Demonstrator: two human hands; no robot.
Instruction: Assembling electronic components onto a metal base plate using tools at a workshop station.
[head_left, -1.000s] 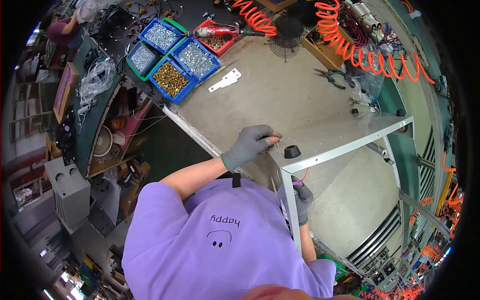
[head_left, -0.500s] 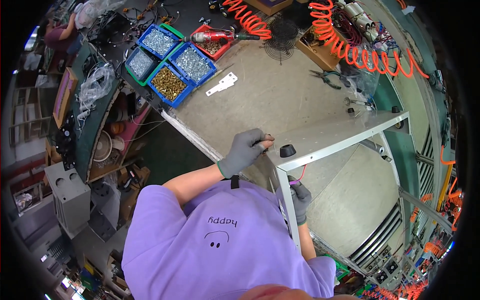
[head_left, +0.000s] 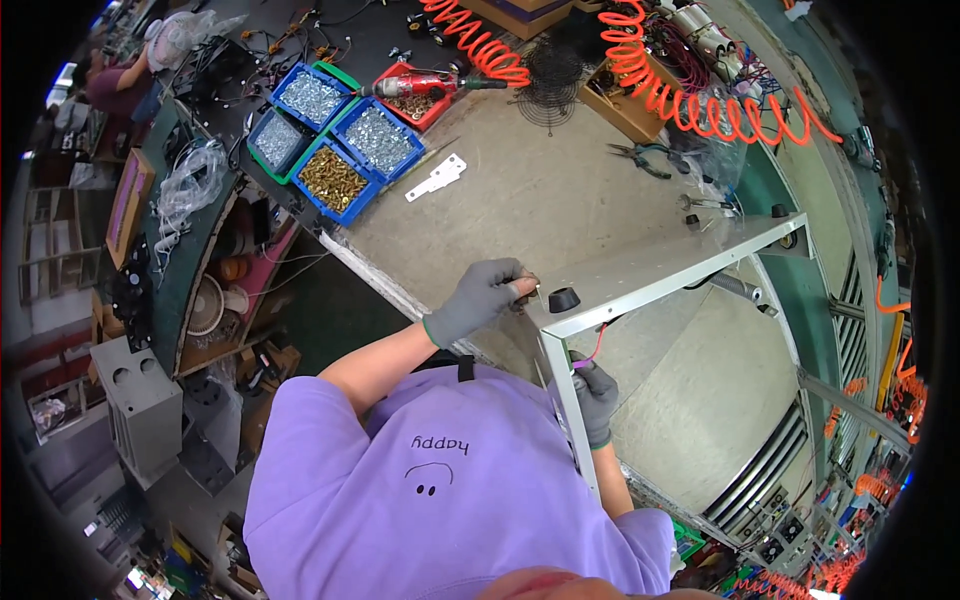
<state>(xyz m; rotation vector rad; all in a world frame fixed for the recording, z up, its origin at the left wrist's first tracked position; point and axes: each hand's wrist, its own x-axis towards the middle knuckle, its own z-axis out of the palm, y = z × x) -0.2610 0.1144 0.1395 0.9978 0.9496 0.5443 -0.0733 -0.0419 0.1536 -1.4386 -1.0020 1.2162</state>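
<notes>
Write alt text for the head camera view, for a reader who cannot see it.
A person in a purple shirt works at the corner of a grey sheet-metal frame: the grey-gloved left hand pinches something small at its edge beside a black round knob, and the grey-gloved right hand reaches under the frame near a red wire. Blue bins of screws and orange coiled hoses lie beyond.

brown cardboard box (head_left: 628, 100) | bench's far edge, under orange hose

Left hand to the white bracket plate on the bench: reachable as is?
Probably yes. The left hand is at the corner of the metal frame, and the bench between it and the white bracket plate looks bare. It lies further out, so the arm would need stretching.
</notes>
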